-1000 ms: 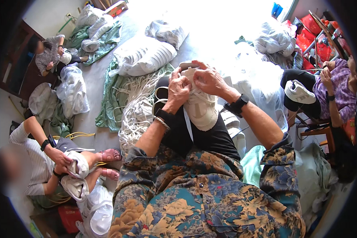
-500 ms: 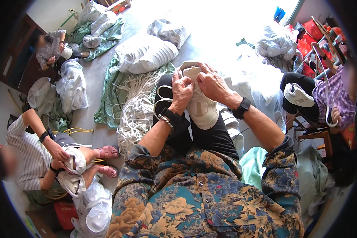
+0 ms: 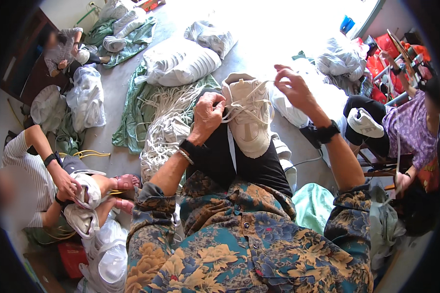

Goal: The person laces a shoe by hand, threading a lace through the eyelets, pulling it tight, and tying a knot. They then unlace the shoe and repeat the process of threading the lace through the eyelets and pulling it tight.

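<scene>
A cream sneaker (image 3: 250, 128) rests across my black-trousered thighs, toe toward me. Pale shoelaces (image 3: 244, 105) criss-cross loosely over its tongue. At the shoe's left side, my left hand (image 3: 209, 116) is closed, its thumb and forefinger pinching a lace by the eyelets. My right hand (image 3: 298, 93) is raised to the right of the shoe's collar. Between its thumb and fingers is a lace pulled taut from the upper eyelets. A white lace end hangs down between my legs.
A heap of white laces (image 3: 166, 122) lies on green sacking at my left. Bagged white shoe parts (image 3: 181, 61) sit beyond it. Co-workers sit left, far left and right, with white shoes on their laps. Green cloth (image 3: 312, 205) is beside my right hip.
My right hand has left the shoe's tongue and moved right, drawing lace out. My left hand has shifted left to the shoe's edge. Crossed laces now show on the shoe.
</scene>
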`<action>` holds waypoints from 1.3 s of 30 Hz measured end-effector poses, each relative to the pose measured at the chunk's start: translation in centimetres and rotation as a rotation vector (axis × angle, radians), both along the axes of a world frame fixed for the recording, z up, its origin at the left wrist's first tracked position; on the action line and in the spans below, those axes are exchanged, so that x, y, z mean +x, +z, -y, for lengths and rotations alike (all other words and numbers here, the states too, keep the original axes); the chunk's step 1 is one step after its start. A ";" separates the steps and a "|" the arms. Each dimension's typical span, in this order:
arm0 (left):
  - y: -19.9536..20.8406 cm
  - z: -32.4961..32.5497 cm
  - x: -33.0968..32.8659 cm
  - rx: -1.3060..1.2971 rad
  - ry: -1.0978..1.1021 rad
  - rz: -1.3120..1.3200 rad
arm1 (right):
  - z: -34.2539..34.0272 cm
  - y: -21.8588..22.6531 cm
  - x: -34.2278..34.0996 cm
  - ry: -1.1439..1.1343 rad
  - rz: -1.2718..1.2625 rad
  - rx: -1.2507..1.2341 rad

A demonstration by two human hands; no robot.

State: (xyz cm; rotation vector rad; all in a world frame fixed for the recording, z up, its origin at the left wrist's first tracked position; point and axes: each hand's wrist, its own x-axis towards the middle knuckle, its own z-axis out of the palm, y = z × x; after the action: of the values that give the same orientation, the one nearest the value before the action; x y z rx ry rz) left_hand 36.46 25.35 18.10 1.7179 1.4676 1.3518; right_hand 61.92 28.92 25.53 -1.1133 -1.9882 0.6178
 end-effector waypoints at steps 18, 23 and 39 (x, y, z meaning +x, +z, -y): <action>1.4 0.3 -3.0 0.276 0.065 -0.739 | -1.9 0.4 16.8 0.065 -1.478 -0.668; -2.9 -0.1 -15.6 0.072 0.393 -0.869 | 2.8 3.7 39.0 -0.033 -1.653 -0.453; 1.6 0.7 1.2 0.256 -0.170 -0.523 | 4.0 -5.9 -3.2 0.080 -0.065 -0.166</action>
State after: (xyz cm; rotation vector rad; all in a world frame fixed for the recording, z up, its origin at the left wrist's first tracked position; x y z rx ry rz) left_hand 37.63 24.68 19.66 2.4398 1.4016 1.0831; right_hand 58.72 24.91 19.64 -1.1007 -1.9606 0.8632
